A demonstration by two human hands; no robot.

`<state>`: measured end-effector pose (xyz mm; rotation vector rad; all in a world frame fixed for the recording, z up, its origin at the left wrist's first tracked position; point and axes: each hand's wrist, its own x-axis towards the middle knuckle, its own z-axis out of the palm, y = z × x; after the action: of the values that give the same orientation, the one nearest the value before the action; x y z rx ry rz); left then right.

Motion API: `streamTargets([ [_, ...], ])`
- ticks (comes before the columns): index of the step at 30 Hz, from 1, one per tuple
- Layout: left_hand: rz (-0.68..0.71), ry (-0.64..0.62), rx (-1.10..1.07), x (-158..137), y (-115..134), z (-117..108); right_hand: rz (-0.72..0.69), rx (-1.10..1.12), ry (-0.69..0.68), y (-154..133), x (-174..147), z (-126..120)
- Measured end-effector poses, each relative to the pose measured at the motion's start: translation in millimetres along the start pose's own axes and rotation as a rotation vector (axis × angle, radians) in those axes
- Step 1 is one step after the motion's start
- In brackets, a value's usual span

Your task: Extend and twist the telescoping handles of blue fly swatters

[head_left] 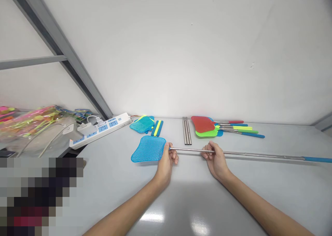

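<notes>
A blue fly swatter with a long extended metal rod lies level across both my hands, above the grey table. My left hand is closed around the neck where the perforated head meets the rod. Further along, my right hand grips the rod between thumb and fingers. The blue handle runs toward the right edge of the view. Behind my left hand lie loose blue and yellow swatter heads and short blue and yellow handles. Several bare metal rods rest beyond the gap between my hands.
Several fly swatters with red and green heads are stacked at the back right against the white wall. A white power strip with plugs stands at the left. Past it are plastic-wrapped colourful goods. A pixelated patch covers the lower left.
</notes>
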<state>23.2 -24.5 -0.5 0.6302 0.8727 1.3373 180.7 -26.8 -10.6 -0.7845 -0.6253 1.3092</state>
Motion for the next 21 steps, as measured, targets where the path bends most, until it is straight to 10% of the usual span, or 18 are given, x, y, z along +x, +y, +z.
streamTargets([
  [21,0.002,-0.063,0.041,3.0,0.6,-2.7,0.038,-0.058,-0.037,-0.6,3.6,-2.4],
])
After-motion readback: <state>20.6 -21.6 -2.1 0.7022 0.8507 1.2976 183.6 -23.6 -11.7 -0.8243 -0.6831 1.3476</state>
